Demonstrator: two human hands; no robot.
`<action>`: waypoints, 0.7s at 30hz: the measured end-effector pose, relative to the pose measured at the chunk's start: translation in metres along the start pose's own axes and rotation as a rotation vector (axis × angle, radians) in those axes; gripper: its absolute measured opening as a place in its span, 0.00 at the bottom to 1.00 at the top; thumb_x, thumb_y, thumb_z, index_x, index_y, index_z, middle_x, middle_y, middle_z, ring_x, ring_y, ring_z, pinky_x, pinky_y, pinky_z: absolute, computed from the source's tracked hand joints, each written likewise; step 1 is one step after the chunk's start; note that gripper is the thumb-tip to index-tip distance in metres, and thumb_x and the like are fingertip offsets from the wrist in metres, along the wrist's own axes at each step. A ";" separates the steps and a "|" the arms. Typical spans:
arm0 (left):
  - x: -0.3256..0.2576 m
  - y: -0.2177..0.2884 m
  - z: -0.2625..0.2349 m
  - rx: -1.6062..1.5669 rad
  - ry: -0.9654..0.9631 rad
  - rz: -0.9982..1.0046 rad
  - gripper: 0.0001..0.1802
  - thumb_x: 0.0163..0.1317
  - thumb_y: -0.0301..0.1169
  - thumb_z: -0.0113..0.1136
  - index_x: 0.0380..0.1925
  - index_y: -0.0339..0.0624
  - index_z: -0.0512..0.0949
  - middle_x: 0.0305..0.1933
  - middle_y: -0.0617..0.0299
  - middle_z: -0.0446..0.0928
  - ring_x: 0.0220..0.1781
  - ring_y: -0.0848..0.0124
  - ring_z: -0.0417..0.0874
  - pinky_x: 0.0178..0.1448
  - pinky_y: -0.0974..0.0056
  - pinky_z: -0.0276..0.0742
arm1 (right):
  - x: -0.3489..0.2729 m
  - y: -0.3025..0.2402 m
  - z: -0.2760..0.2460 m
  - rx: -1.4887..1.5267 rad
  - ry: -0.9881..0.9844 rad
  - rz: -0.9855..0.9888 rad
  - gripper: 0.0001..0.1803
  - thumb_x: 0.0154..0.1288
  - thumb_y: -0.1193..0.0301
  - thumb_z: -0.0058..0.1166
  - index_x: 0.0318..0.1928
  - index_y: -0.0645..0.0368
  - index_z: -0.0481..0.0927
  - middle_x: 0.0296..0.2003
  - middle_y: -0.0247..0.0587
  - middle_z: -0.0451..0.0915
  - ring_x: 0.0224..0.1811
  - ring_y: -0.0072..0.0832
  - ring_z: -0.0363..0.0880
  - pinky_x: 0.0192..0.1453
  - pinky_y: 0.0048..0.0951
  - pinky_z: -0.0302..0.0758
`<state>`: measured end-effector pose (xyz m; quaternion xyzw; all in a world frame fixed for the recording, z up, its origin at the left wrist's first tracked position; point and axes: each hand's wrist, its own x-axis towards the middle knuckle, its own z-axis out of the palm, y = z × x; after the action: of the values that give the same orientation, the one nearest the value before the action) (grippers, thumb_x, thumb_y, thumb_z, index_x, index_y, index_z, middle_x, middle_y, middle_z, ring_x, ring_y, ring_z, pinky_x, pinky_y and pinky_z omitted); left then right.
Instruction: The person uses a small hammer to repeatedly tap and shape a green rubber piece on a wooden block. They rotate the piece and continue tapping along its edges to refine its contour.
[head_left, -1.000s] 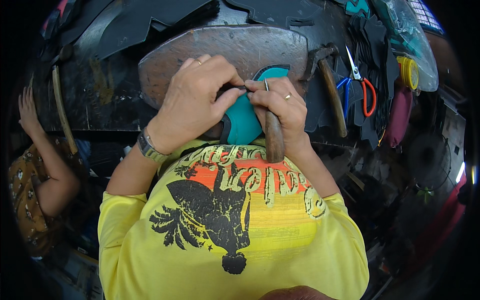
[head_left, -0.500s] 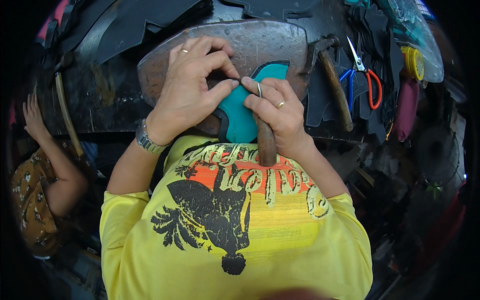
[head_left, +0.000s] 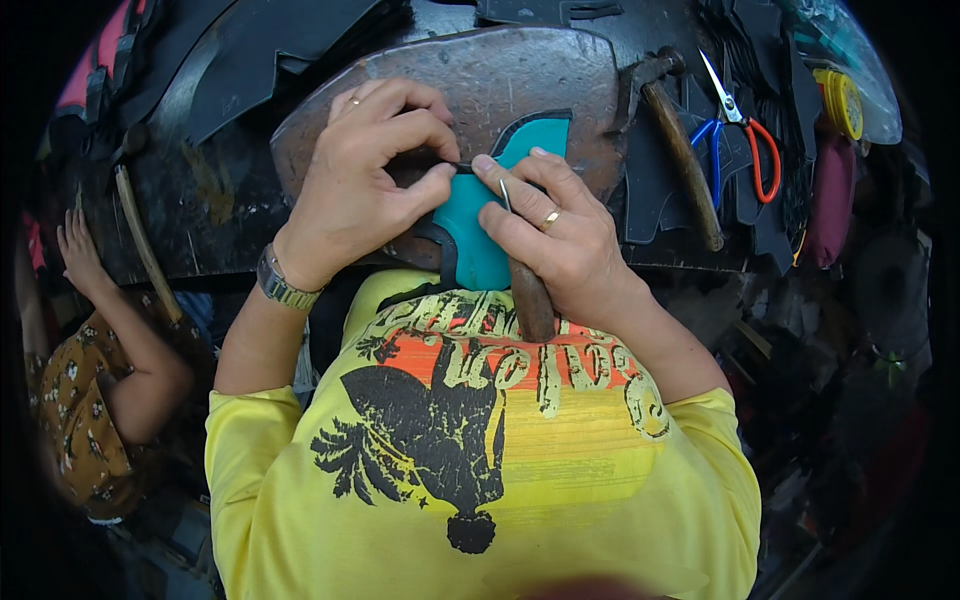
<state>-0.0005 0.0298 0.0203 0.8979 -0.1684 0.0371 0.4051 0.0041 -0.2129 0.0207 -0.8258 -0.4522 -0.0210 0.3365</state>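
Note:
A teal piece of material point(head_left: 475, 215) with black edging lies partly over a worn brown board point(head_left: 500, 70), its lower end near my shirt. My left hand point(head_left: 370, 170) is closed in a pinch, thumb and index fingertip meeting at the piece's dark upper edge. My right hand point(head_left: 565, 220) is wrapped round an awl point(head_left: 531, 300). The awl's wooden handle points down toward my shirt, and its thin metal shaft rises between my fingers. My right thumb rests on the teal piece near the same edge, close to my left fingertips. What lies inside the left pinch is too small to make out.
Right of the board lie a hammer point(head_left: 685, 150) and scissors point(head_left: 738, 115) with red and blue handles. Black cut pieces point(head_left: 260, 70) spread at the back left; a yellow round container point(head_left: 840, 103) stands far right. Another person's hand point(head_left: 82, 250) touches the table at left, near a wooden handle point(head_left: 145, 235).
My left fingertips and right thumb have moved slightly apart along the teal piece's edge. The right hand still holds the awl. The view has shifted a little.

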 end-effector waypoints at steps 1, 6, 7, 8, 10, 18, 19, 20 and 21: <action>-0.001 -0.001 0.001 -0.022 0.019 -0.011 0.07 0.53 0.28 0.69 0.33 0.43 0.83 0.49 0.62 0.81 0.55 0.60 0.81 0.66 0.55 0.69 | 0.001 -0.001 -0.001 -0.011 -0.028 -0.006 0.14 0.57 0.73 0.63 0.44 0.62 0.81 0.59 0.53 0.84 0.59 0.47 0.83 0.68 0.55 0.80; -0.003 -0.001 0.003 -0.039 0.064 -0.061 0.07 0.53 0.26 0.71 0.33 0.42 0.84 0.49 0.59 0.81 0.54 0.58 0.83 0.62 0.55 0.74 | 0.006 -0.007 -0.008 -0.095 -0.141 -0.063 0.14 0.60 0.72 0.61 0.45 0.65 0.79 0.59 0.62 0.82 0.62 0.52 0.82 0.70 0.57 0.78; -0.005 0.001 0.004 -0.053 0.081 -0.077 0.08 0.53 0.26 0.73 0.33 0.41 0.84 0.49 0.59 0.81 0.53 0.58 0.83 0.60 0.56 0.76 | 0.007 -0.008 -0.008 -0.100 -0.150 -0.066 0.14 0.60 0.72 0.60 0.45 0.66 0.79 0.59 0.64 0.82 0.63 0.53 0.82 0.70 0.57 0.78; -0.006 0.003 0.005 -0.067 0.096 -0.092 0.08 0.53 0.26 0.74 0.33 0.41 0.84 0.49 0.58 0.81 0.53 0.58 0.83 0.59 0.56 0.77 | 0.007 -0.009 -0.008 -0.105 -0.160 -0.068 0.15 0.61 0.72 0.60 0.46 0.67 0.79 0.59 0.66 0.82 0.63 0.54 0.81 0.70 0.58 0.78; -0.011 0.007 0.005 -0.038 0.142 -0.124 0.10 0.53 0.26 0.76 0.33 0.40 0.84 0.49 0.57 0.81 0.52 0.58 0.84 0.56 0.58 0.80 | 0.007 -0.010 -0.007 -0.105 -0.158 -0.068 0.15 0.61 0.72 0.59 0.46 0.68 0.78 0.59 0.68 0.81 0.64 0.55 0.81 0.71 0.58 0.77; -0.011 0.016 0.006 0.028 0.171 -0.166 0.11 0.51 0.30 0.81 0.29 0.39 0.87 0.51 0.56 0.81 0.50 0.62 0.86 0.52 0.61 0.82 | 0.001 -0.010 -0.002 -0.055 -0.091 -0.044 0.14 0.60 0.74 0.60 0.45 0.68 0.78 0.60 0.68 0.80 0.65 0.56 0.80 0.72 0.58 0.77; -0.011 0.018 0.004 0.028 0.156 -0.184 0.11 0.50 0.30 0.81 0.28 0.39 0.87 0.51 0.56 0.81 0.50 0.62 0.86 0.52 0.62 0.82 | 0.001 -0.010 -0.001 -0.035 -0.082 -0.037 0.14 0.59 0.74 0.60 0.44 0.68 0.78 0.60 0.68 0.80 0.65 0.56 0.80 0.72 0.58 0.77; -0.011 0.019 0.003 0.028 0.148 -0.196 0.11 0.50 0.30 0.82 0.28 0.39 0.87 0.51 0.55 0.81 0.50 0.62 0.86 0.53 0.62 0.81 | 0.001 -0.009 0.000 -0.017 -0.073 -0.032 0.14 0.59 0.74 0.60 0.44 0.68 0.78 0.60 0.67 0.80 0.65 0.56 0.80 0.72 0.58 0.77; -0.010 0.020 0.002 0.036 0.140 -0.205 0.11 0.50 0.30 0.81 0.28 0.39 0.87 0.51 0.55 0.81 0.51 0.62 0.86 0.53 0.62 0.81 | 0.001 -0.009 0.002 0.001 -0.068 -0.028 0.13 0.59 0.74 0.60 0.44 0.67 0.78 0.60 0.67 0.80 0.65 0.56 0.80 0.72 0.58 0.77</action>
<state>-0.0166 0.0184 0.0314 0.9126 -0.0464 0.0613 0.4015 -0.0029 -0.2079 0.0248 -0.8195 -0.4748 0.0026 0.3208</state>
